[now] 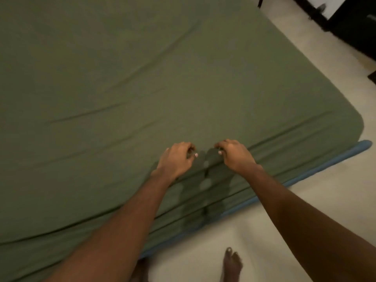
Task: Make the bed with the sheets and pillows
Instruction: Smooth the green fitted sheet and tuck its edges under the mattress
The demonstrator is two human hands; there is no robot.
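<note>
An olive-green sheet (pixel 142 78) is spread over the whole mattress, with a few long creases running across it. My left hand (pixel 175 159) and my right hand (pixel 236 154) sit close together at the near edge of the bed, fingers curled down, each pinching the sheet there. The fabric between the hands is bunched into a small fold. Below the edge the sheet hangs down the mattress side. No pillows are in view.
A blue bed base (pixel 325 161) shows under the mattress along the near side and right corner. Pale floor (pixel 305 200) lies to the right and below, with my bare foot (pixel 232 263) on it. Dark furniture (pixel 354 23) stands at the top right.
</note>
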